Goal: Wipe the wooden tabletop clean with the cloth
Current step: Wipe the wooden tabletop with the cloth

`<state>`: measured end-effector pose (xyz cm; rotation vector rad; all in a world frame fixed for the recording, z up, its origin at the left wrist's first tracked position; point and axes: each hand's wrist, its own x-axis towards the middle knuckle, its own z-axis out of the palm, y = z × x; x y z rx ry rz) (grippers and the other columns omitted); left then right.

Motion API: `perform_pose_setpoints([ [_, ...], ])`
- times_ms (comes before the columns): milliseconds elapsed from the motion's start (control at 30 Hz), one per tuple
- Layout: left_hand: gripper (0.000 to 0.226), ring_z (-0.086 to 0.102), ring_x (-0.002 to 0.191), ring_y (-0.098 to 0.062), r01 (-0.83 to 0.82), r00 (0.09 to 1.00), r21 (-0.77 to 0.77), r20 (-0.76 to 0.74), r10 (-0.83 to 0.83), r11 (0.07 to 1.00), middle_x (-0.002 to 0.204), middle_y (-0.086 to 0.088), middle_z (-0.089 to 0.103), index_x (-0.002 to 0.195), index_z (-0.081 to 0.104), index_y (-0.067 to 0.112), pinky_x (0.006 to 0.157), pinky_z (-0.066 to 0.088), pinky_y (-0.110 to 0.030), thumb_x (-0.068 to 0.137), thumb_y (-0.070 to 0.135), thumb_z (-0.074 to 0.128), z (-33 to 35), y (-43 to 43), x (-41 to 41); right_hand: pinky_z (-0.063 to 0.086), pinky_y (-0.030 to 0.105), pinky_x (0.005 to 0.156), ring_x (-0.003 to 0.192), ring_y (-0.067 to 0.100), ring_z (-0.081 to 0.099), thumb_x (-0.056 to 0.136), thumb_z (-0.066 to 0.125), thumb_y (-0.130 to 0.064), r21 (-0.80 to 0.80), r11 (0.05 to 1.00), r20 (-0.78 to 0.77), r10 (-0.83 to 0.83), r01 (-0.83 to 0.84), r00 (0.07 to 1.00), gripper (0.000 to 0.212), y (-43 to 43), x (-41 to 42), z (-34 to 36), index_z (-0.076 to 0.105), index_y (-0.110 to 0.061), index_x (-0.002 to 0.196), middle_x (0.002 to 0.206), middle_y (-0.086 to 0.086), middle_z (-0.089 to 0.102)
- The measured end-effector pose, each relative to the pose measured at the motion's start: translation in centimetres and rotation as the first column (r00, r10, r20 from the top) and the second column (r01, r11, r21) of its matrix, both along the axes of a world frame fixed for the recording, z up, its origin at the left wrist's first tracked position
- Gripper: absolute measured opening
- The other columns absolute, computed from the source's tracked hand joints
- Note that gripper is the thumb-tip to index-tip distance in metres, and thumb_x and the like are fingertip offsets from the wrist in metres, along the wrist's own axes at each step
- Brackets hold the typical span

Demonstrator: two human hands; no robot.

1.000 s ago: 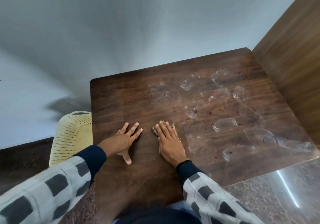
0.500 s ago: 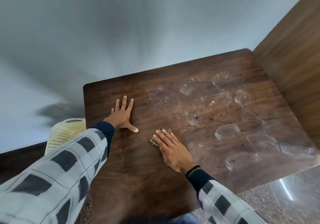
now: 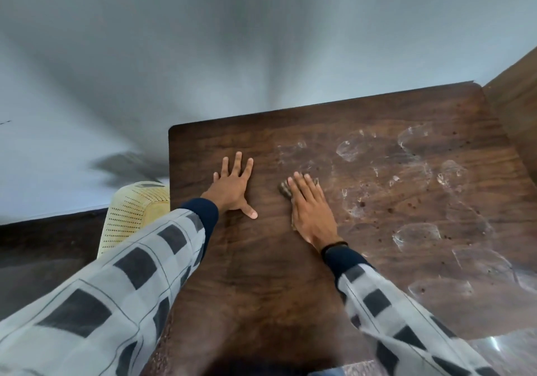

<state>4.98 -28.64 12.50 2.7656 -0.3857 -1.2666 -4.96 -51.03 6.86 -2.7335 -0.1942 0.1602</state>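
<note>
Dark-brown wood is showing pale smears (image 3: 418,234) and crumbs across the right half of the counter (image 3: 261,288), so we are judging most of the wiping undone. We are pressing the cloth (image 3: 285,190) flat under the straight fingers of our right hand (image 3: 312,213), near the counter's middle, while our left hand (image 3: 232,185) is resting open beside it, bracing. We should be making firm, overlapping strokes toward the marks. A cream perforated chair (image 3: 130,216) is standing at the left edge, below a grey wall (image 3: 203,41).
</note>
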Motion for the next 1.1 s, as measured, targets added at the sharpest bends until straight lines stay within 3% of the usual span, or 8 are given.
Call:
perform_pose_setpoints([
  [67,0.154,-0.033,0.143,-0.042,-0.001,1.000,0.001,0.004,0.001,1.000,0.154,-0.006,-0.045,0.153,-0.028,0.025,0.117,-0.002,-0.063,0.059,0.060,0.089,0.0,0.0,0.0,0.011,0.047,0.126,0.155,0.021,0.004,0.106,0.033,-0.023,0.000,0.997,-0.012,-0.077,0.077,0.997,0.054,2.0,1.5,0.4,0.024,-0.018,0.159,0.167,0.003,0.016],
  [233,0.155,-0.033,0.143,-0.041,-0.007,1.000,-0.003,0.017,0.007,1.000,0.154,-0.006,-0.045,0.153,-0.028,0.025,0.118,-0.002,-0.062,0.058,0.060,0.089,-0.1,0.2,-0.1,0.008,0.042,0.126,0.155,0.015,-0.001,0.107,0.019,-0.029,0.013,0.984,-0.001,0.178,-0.178,0.984,0.053,0.4,-1.7,0.8,0.022,-0.020,0.159,0.167,-0.001,0.014],
  [433,0.155,-0.034,0.143,-0.041,-0.006,1.000,0.000,0.018,0.006,1.000,0.154,-0.006,-0.045,0.153,-0.029,0.025,0.118,-0.002,-0.062,0.059,0.058,0.089,-0.2,0.0,-0.1,0.008,0.049,0.126,0.155,0.024,0.007,0.104,0.025,-0.024,0.026,0.981,-0.026,-0.190,0.191,0.981,0.054,3.2,4.0,0.3,0.027,-0.019,0.158,0.167,0.004,0.017],
  [600,0.155,-0.034,0.143,-0.039,-0.014,1.000,-0.008,0.026,0.014,1.000,0.154,-0.004,-0.045,0.153,-0.028,0.026,0.118,-0.002,-0.061,0.057,0.059,0.089,-0.3,0.2,0.0,0.002,0.039,0.125,0.155,0.017,0.000,0.108,0.028,-0.023,-0.005,0.991,0.027,0.133,-0.132,0.991,0.053,1.1,1.9,0.6,0.018,-0.021,0.160,0.168,-0.002,0.009],
  [733,0.155,-0.034,0.143,-0.040,-0.004,1.000,0.000,0.023,0.004,1.000,0.154,-0.005,-0.045,0.153,-0.029,0.026,0.119,-0.001,-0.062,0.059,0.058,0.089,-0.3,0.0,0.0,0.006,0.047,0.126,0.155,0.024,0.007,0.104,0.025,-0.023,0.013,0.991,0.006,-0.134,0.134,0.991,0.055,1.7,6.6,0.0,0.025,-0.017,0.158,0.167,0.005,0.016],
  [800,0.155,-0.034,0.143,-0.040,-0.001,0.999,0.005,0.035,0.000,1.000,0.155,-0.006,-0.044,0.153,-0.029,0.025,0.119,0.000,-0.062,0.058,0.059,0.089,-0.2,0.0,-0.1,0.006,0.050,0.126,0.155,0.027,0.008,0.103,0.024,-0.024,0.009,0.984,-0.005,-0.179,0.179,0.984,0.055,3.5,8.3,0.2,0.028,-0.017,0.158,0.167,0.006,0.019],
  [967,0.156,-0.034,0.143,-0.041,0.000,1.000,0.025,0.022,0.000,1.000,0.154,-0.005,-0.045,0.153,-0.030,0.026,0.119,0.000,-0.062,0.057,0.060,0.089,-0.4,0.0,0.0,0.004,0.040,0.125,0.155,0.021,0.004,0.107,0.025,-0.026,-0.009,0.990,0.035,0.139,-0.138,0.990,0.053,1.0,6.4,0.2,0.021,-0.018,0.159,0.167,0.001,0.014],
  [1100,0.155,-0.034,0.143,-0.042,0.004,1.000,0.037,0.018,-0.005,0.999,0.153,-0.006,-0.046,0.152,-0.031,0.024,0.119,0.000,-0.063,0.059,0.060,0.088,-0.4,-0.2,0.1,0.003,0.046,0.126,0.155,0.027,0.008,0.104,0.024,-0.025,0.005,0.992,0.021,-0.125,0.125,0.992,0.055,1.5,11.3,-0.6,0.025,-0.016,0.158,0.167,0.006,0.017],
])
